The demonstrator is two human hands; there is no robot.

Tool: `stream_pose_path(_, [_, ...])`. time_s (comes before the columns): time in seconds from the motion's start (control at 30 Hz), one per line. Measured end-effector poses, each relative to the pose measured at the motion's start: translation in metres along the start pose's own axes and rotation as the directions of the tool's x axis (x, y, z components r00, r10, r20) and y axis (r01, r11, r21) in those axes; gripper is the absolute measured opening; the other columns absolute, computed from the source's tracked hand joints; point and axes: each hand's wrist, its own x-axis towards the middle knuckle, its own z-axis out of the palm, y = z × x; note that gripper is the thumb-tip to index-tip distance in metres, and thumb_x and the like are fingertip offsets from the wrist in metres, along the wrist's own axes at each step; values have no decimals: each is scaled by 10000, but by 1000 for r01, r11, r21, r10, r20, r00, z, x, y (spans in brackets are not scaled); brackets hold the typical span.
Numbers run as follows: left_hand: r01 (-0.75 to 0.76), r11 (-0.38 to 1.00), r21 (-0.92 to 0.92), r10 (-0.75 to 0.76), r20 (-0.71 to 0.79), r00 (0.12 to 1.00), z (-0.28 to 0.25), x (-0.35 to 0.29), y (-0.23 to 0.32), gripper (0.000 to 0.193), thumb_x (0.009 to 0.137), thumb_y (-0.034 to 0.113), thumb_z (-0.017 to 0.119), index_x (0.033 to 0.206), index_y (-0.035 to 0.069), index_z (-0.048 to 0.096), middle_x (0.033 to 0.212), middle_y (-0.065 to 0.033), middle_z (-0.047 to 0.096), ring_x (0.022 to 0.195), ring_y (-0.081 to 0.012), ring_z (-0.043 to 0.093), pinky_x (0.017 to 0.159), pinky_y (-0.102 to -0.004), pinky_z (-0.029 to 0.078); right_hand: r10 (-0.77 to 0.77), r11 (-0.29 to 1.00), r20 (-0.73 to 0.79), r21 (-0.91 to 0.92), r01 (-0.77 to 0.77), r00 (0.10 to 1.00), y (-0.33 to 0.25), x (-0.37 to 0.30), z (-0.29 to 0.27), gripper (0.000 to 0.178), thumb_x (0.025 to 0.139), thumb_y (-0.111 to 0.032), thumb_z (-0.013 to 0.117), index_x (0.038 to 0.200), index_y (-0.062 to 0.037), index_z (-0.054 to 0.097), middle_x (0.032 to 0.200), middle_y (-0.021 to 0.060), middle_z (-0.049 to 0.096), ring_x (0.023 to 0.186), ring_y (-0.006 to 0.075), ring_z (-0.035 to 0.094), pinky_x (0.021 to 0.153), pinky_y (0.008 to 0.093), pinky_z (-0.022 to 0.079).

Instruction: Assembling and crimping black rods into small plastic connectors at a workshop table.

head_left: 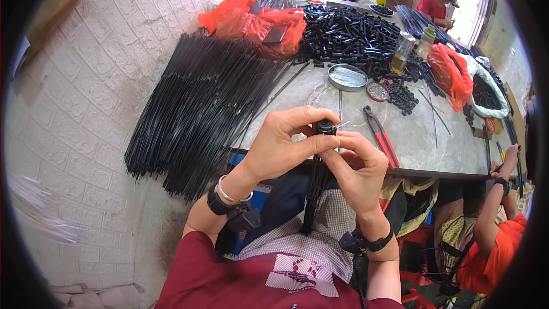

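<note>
- In the head view, the left hand [271, 144] pinches a round black hub [326, 125], fingers and thumb clamped on it.
- The right hand [365, 173] is bent in close at the hub's right side; I cannot tell what its fingers grip.
- The hub is over the table's front edge, with thin black ribs [313, 206] hanging below.
- Red-handled pliers [390, 150] lie on the gray table [423, 157], near the right hand.
- The shirt patch [303, 274] has dark red print, too small to read.
</note>
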Motion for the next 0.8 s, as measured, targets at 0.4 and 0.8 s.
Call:
stream_pose_path(0.4, [-93,985,143,96,-17,995,-4,-1,-4,319,858,27,663,1162,-45,598,955,-80,659,858,-109,629,774,-238,507,-100,946,20,-307,102,995,6,5,6,137,768,-48,764,816,29,661,811,96,676,651,121,644,543,235,502])
stream_pose_path(0.8, [-221,921,320,238,-14,971,-2,-3,-4,335,872,38,571,1204,-10,563,869,-48,635,759,-87,613,696,-236,495,264,954,175,95,-283,949,23,11,5,157,791,-67,760,852,22,647,806,16,658,744,60,618,658,210,505])
